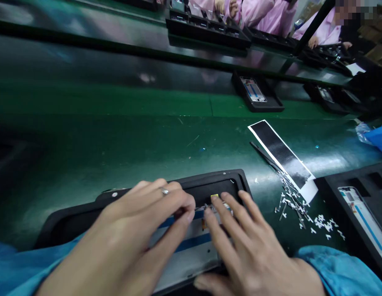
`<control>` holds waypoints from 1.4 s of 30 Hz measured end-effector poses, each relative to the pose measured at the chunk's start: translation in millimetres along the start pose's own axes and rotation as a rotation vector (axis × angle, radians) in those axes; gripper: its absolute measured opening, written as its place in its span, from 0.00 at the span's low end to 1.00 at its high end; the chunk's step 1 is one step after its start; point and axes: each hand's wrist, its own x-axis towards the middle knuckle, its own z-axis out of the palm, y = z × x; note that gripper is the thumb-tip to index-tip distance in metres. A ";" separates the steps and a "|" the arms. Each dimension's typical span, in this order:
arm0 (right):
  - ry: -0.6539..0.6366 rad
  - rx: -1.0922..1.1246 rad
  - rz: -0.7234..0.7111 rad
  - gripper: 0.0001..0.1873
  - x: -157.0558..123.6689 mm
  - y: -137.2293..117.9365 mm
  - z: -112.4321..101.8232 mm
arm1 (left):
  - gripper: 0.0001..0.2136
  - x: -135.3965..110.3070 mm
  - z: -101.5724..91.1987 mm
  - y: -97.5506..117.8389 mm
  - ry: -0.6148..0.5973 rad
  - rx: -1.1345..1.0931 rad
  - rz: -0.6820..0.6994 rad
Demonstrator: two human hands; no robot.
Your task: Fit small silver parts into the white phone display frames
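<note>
A black foam tray (228, 177) lies at the near edge of the green bench, holding a phone frame (191, 250) with blue strips across it. My left hand (138, 230) rests over the frame's left part, a ring on one finger, fingers curled down with the tips pressing near the frame's top end. My right hand (240, 242) lies on the frame's right side, fingers stretched forward and slightly apart, tips at the top end by a small yellow tab (214, 197). Whether either hand holds a small part is hidden.
A black strip on white backing (279, 152) lies right of the tray, with tweezers (265, 155) and several small white scraps (302, 211) beside it. Another tray with a phone frame (362, 218) sits at the right. More trays (255, 93) ride the belt; people in pink coats (265, 16) work opposite.
</note>
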 end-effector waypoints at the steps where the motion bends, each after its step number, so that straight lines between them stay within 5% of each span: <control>1: -0.007 0.002 0.035 0.25 -4.7 4.2 -5.0 | 0.06 2.9 3.7 2.8 -0.014 0.051 0.082; 5: -0.002 0.007 0.192 0.16 -26.2 19.1 -21.3 | 0.08 18.8 11.8 14.1 -0.105 0.102 0.247; 11: 0.042 0.028 0.271 0.13 -37.8 16.8 -17.8 | 0.10 29.4 13.8 15.3 -0.227 0.049 0.223; 18: 0.127 -0.023 0.234 0.10 -25.4 12.3 -6.1 | 0.09 28.8 18.6 9.1 -0.199 0.041 0.287; 24: 0.191 -0.060 0.197 0.10 -19.3 4.1 5.5 | 0.19 24.1 28.3 16.3 -0.083 0.026 0.147; 32: 0.316 -0.066 0.211 0.12 -13.7 -9.8 21.4 | 0.19 27.0 29.5 14.8 -0.078 0.027 0.181; 42: 0.319 -0.092 0.190 0.12 -12.1 -10.3 25.1 | 0.19 26.0 28.4 17.6 -0.052 0.057 0.190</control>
